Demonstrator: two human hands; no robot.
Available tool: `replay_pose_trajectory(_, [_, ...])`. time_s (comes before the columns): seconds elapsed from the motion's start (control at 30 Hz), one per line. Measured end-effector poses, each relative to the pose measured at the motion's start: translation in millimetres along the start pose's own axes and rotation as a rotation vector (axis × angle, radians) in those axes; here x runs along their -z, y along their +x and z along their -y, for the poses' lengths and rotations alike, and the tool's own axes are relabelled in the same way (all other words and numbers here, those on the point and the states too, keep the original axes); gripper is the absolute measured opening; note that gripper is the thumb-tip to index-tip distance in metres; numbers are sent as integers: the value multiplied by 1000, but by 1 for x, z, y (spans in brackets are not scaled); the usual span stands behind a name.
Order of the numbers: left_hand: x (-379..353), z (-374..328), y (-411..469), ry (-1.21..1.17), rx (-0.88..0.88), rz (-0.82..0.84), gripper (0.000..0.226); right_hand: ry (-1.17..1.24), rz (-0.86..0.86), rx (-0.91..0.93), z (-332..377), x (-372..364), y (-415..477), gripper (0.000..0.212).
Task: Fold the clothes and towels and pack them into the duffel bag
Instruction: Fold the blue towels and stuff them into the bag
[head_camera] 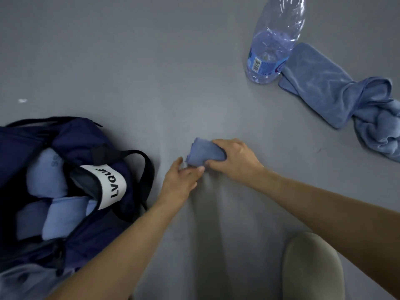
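A small folded blue cloth [203, 153] lies on the grey floor at the centre. My right hand [234, 158] grips it from the right, fingers curled over its top. My left hand [180, 180] pinches its lower left corner between thumb and fingers. The navy duffel bag [86, 139] lies open at the left, with several folded light-blue pieces [46, 172] inside and a white strap wrap [111, 187] on its black handles. A loose blue towel [324, 83] lies crumpled at the upper right.
A clear plastic water bottle [272, 42] stands at the top right, touching the loose towel. A beige rounded shape, perhaps my knee or shoe [311, 269], sits at the bottom right. Grey floor [151, 72] spreads between bag and bottle.
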State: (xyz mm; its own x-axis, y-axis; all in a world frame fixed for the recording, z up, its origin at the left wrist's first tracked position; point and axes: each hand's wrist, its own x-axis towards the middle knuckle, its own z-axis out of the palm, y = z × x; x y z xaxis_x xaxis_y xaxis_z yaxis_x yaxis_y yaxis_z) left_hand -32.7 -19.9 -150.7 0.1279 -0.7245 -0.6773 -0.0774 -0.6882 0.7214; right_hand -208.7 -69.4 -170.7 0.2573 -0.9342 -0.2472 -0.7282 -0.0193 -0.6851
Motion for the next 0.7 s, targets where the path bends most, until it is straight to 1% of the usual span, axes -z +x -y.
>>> replay_pose_trajectory(0.03, [4, -4, -5, -51, -2, 2, 51, 118, 69, -80, 10, -1, 1, 32])
replay_pose_trajectory(0.07, [12, -12, -14, -102, -17, -4, 38, 242, 120, -128, 22, -4, 2, 32])
replay_pose_trajectory(0.13, [30, -27, -30, -153, -53, -26, 27, 434, 138, -165, 46, -7, 1, 47])
replay_pose_trajectory(0.2, [54, -52, -46, -133, -103, -71, 23, 513, 165, -146, 81, 1, 2, 63])
replay_pose_trajectory(0.23, [74, -66, -56, -134, -134, -100, 23, 541, 215, -120, 109, 5, 6, 66])
replay_pose_trajectory(0.27, [89, -81, -64, -143, -166, -115, 23, 582, 247, -109, 134, 11, 9, 64])
replay_pose_trajectory(0.37, [130, -118, -90, -184, -255, -179, 31, 699, 320, -76, 206, 27, 22, 47])
replay_pose_trajectory(0.47, [178, -124, -115, -223, -250, -193, 43, 629, 388, -24, 269, 21, 29, 39])
replay_pose_trajectory(0.57, [228, -106, -124, -260, -286, -283, 43, 491, 400, 36, 309, -6, 23, 32])
replay_pose_trajectory(0.63, [253, -87, -122, -261, -287, -320, 43, 404, 414, 62, 313, -37, 22, 36])
replay_pose_trajectory(0.7, [268, -63, -115, -174, -255, -365, 43, 192, 402, 109, 302, -66, 21, 40])
